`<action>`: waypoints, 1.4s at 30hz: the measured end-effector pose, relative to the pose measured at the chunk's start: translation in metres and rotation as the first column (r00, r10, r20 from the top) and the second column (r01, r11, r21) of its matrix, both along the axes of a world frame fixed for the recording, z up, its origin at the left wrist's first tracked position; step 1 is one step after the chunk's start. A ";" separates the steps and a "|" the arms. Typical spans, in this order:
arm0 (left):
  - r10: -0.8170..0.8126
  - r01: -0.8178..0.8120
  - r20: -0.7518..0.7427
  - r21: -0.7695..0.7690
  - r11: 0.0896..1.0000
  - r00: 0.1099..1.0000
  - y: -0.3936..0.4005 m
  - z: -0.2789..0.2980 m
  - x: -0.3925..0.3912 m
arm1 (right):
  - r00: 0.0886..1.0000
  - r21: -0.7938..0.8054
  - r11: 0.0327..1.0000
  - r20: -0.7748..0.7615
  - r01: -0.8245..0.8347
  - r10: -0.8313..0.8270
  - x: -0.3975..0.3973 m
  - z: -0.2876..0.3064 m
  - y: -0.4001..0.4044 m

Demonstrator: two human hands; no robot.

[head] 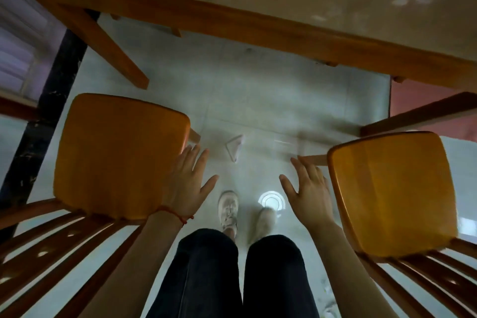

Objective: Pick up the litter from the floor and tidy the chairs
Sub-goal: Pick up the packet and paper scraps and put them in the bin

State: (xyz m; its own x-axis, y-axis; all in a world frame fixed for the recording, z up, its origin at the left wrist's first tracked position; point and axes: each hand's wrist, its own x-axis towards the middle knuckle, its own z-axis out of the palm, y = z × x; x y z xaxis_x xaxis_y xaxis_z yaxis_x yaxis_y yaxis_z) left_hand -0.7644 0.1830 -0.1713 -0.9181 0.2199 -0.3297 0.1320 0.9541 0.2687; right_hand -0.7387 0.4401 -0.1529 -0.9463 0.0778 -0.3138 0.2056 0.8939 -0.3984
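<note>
- The person stands between two wooden chairs, facing a wooden table whose edge runs across the top of the view.
- The left chair stands on the left side of the table's near edge, its orange seat pointing at the table and its slatted back toward the person.
- The right chair stands on the right side of the table's near edge, angled a little, its slatted back also toward the person.
- The left hand lies with fingers straight and spread at the inner edge of the left chair's seat; whether it touches the seat I cannot tell. It holds nothing. A red string circles its wrist.
- The right hand has its fingers straight and spread just beside the inner edge of the right chair's seat, fingertips near a chair rail, and it holds nothing.
- The litter, a folded white paper scrap, lies on the pale tiled floor in front of the table, between the two chairs and ahead of both hands, untouched.
- A round bright patch sits on the floor nearer the person than the scrap, just by the right shoe.
- Two pale shoes and dark trousers show below, on the side of the scrap away from the table.
</note>
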 end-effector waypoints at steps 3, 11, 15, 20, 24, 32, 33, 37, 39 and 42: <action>0.052 -0.052 -0.002 0.022 0.998 0.999 0.005 -0.031 -0.019 | 0.998 -0.010 0.999 0.046 -0.035 0.036 -0.030 -0.036 0.005; 0.202 -0.200 -0.025 0.053 0.978 0.979 0.018 -0.166 -0.042 | 0.970 -0.064 0.978 0.133 -0.198 0.205 -0.095 -0.198 -0.001; 0.206 -0.206 -0.007 0.040 0.978 0.979 0.019 -0.257 -0.041 | 0.961 -0.094 0.978 0.187 -0.188 0.203 -0.117 -0.301 -0.014; 0.230 -0.229 -0.007 0.036 0.973 0.973 0.014 -0.358 -0.039 | 0.962 -0.134 0.989 0.256 -0.066 0.099 -0.125 -0.418 -0.034; 0.215 -0.215 0.016 0.036 0.976 0.976 0.007 -0.419 -0.034 | 0.971 -0.142 0.990 0.239 0.000 0.034 -0.124 -0.485 -0.053; 0.199 -0.198 0.032 -0.006 0.980 0.980 -0.017 -0.508 -0.028 | 0.962 -0.161 0.967 0.223 0.198 -0.160 -0.131 -0.588 -0.092; 0.199 -0.199 0.035 -0.008 0.980 0.979 -0.020 -0.515 -0.028 | 0.952 -0.164 0.955 0.227 0.246 -0.206 -0.133 -0.596 -0.096; 0.190 -0.189 0.028 -0.015 0.982 0.981 -0.028 -0.534 -0.031 | 0.903 -0.170 0.897 0.216 0.409 -0.371 -0.140 -0.618 -0.106; 0.186 -0.186 0.022 -0.017 0.982 0.982 -0.032 -0.539 -0.032 | 0.902 -0.168 0.892 0.193 0.419 -0.387 -0.141 -0.624 -0.108; 0.187 -0.187 0.022 -0.018 0.982 0.982 -0.034 -0.542 -0.035 | 0.908 -0.186 0.892 0.175 0.411 -0.382 -0.143 -0.626 -0.107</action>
State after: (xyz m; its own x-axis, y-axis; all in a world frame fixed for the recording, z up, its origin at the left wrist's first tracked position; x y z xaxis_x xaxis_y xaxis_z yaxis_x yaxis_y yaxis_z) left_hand -0.7993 0.1486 -0.7130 -0.9345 0.0393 -0.3539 -0.0556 0.9655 0.2542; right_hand -0.8815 0.3333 -0.7792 -0.8000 0.3552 -0.4835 0.5882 0.6234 -0.5152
